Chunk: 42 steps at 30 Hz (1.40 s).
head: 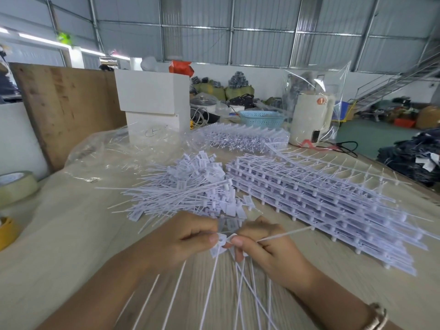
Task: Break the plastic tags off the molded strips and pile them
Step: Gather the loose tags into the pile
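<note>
My left hand point(184, 236) and my right hand point(266, 246) meet at the near middle of the table, both pinching a white molded strip point(283, 234) with tags point(220, 246) between them. Several long white tails point(209, 289) hang from the tags toward me. Just beyond my hands lies a loose pile of broken-off tags point(190, 186). A stack of whole molded strips point(321, 201) lies to the right of the pile, and another heap of strips point(242, 136) sits farther back.
A clear plastic bag point(114, 153) and a white box point(152, 101) stand behind the pile. Tape rolls point(16, 186) sit at the left edge. A blue basket point(262, 117) and a white kettle point(312, 117) stand at the back right.
</note>
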Tool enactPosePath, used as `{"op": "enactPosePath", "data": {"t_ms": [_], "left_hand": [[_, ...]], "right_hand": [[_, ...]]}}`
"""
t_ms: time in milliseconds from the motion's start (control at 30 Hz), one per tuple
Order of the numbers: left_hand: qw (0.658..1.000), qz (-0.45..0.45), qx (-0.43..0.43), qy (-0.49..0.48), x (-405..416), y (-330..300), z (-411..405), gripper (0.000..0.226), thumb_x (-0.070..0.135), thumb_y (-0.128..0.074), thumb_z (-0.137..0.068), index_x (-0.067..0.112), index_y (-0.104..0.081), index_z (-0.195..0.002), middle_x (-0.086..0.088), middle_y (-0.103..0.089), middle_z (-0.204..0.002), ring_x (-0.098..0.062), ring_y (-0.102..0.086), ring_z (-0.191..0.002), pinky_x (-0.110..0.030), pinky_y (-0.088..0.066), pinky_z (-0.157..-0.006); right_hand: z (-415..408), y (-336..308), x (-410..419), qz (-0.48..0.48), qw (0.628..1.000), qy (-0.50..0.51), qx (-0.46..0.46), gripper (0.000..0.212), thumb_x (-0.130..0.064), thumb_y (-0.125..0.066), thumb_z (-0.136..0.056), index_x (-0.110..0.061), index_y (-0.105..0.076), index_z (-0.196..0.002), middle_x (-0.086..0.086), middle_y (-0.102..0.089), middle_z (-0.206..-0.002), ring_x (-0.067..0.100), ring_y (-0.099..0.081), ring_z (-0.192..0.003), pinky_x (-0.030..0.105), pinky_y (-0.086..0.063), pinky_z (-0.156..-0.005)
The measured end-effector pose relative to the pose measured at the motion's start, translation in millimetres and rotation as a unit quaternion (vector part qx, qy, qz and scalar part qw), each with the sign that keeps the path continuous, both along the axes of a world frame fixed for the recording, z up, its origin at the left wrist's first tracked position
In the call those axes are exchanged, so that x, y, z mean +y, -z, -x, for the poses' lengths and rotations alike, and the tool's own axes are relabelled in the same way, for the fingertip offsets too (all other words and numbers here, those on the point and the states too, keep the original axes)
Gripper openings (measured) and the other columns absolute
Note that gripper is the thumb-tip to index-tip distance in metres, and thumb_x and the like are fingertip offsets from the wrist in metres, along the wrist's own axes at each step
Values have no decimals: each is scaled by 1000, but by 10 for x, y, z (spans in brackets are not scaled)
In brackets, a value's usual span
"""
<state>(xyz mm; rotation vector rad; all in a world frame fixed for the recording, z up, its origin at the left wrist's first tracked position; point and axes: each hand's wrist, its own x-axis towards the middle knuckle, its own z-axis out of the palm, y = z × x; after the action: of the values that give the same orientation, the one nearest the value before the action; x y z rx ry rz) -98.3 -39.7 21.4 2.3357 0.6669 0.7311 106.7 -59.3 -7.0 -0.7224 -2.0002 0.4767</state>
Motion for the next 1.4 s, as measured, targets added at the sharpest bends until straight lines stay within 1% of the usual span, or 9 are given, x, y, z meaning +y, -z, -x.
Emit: {"op": "enactPosePath", "data": {"t_ms": [233,300,367,467,567,767,1000,1167,1400], "left_hand": [[1000,8,-5,-1,49,49,84,31,39,-48,-82,22,-39,-57,10,-29,-55,-7,-28,-52,-19,-22,-52],[996,48,-57,-40,105,43,212,33,39,-51,-77,16,-40,-56,10,-31,-55,-4,-31,-53,-17,-27,-54],[988,79,-99,-87,147,36,308,32,42,-52,-74,17,-40,-57,13,-34,-55,-1,-35,-55,-14,-35,-58],[995,-1,-20,-93,173,65,246,30,46,-44,-81,23,-40,-62,10,-37,-57,-7,-36,-56,-26,-32,-57],[983,-94,78,-134,147,126,117,22,47,-35,-82,30,-43,-70,8,-48,-62,-8,-46,-59,-32,-37,-61],[967,-148,98,-181,77,163,-33,13,41,-37,-90,35,-49,-92,11,-56,-68,-8,-54,-64,-29,-43,-62],[985,-43,5,-165,-8,158,-200,6,25,-47,-96,30,-45,-97,10,-53,-74,-2,-50,-67,-28,-42,-67],[989,-26,10,-144,-12,143,-203,9,27,-46,-98,29,-52,-104,9,-60,-85,-1,-56,-78,-18,-44,-71],[978,-96,57,-178,65,141,-84,22,37,-44,-96,32,-50,-75,16,-52,-69,-3,-48,-66,-19,-34,-58]], "right_hand": [[-40,24,-10,30,999,11,-8,25,-30,-51,-92,-22,-71,-82,-6,-66,-61,-4,-57,-53,16,-44,-62],[-187,-16,-8,53,996,50,51,23,-32,-53,-93,-28,-72,-80,-14,-64,-61,0,-55,-50,12,-43,-51],[-314,-57,-5,25,993,101,48,20,-30,-49,-94,-33,-69,-90,-26,-66,-74,-4,-60,-63,10,-45,-60],[-267,-46,19,-23,982,149,-116,25,-40,-43,-95,-39,-58,-115,-29,-60,-92,-3,-60,-84,22,-45,-80],[-135,44,67,-81,940,185,-275,39,-26,-47,-93,-39,-51,-130,-16,-49,-89,4,-48,-79,23,-31,-75],[-146,52,39,-18,928,199,-314,64,-25,-25,-80,-38,-36,-142,-12,-33,-93,0,-31,-85,26,-26,-78],[20,-32,-50,-179,910,241,-287,48,-38,-46,-85,-20,-58,-128,-5,-65,-100,12,-63,-82,27,-50,-70],[-62,-22,14,-274,886,276,-252,29,-26,-58,-85,-25,-71,-110,-10,-64,-71,12,-59,-60,27,-39,-58],[-89,-9,29,-279,892,287,-209,25,-33,-54,-87,-28,-73,-103,-7,-66,-78,15,-61,-64,29,-30,-63]]}}
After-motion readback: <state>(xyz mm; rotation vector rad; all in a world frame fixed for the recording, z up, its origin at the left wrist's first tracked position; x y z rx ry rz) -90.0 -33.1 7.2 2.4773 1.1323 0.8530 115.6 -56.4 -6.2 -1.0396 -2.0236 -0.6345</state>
